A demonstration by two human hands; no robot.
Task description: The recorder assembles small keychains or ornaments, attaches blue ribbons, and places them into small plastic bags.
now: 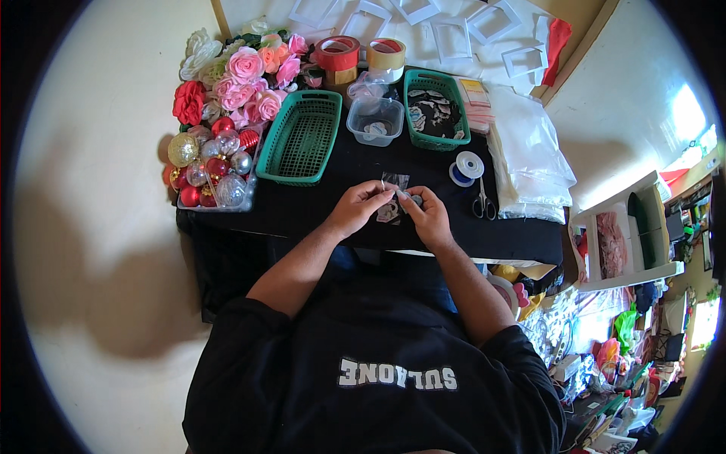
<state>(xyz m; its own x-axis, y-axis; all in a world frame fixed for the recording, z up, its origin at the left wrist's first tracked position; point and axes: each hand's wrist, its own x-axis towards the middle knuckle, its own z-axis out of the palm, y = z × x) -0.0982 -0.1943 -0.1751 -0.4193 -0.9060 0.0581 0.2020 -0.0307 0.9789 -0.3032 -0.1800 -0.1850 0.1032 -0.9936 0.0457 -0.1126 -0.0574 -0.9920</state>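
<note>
**Clear packet [395,179] between two hands**

Left of the clear tub [386,113], the black-draped counter [295,214] is filled with artificial flowers [246,79], ornaments [218,168] and a green basket [299,177]; right of it are set scissors [484,206] and plastic bags [529,151], beside a cluttered room. Nearer than the tub, the packet is pinched by the left hand [360,209]; a pale piece [416,200] is apparently gripped by the right hand [430,218].

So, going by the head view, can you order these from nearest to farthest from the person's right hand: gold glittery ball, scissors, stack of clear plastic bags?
1. Scissors: just right of the right hand.
2. Stack of clear plastic bags: farther right, toward the table's right edge.
3. Gold glittery ball: far over on the left.
</note>
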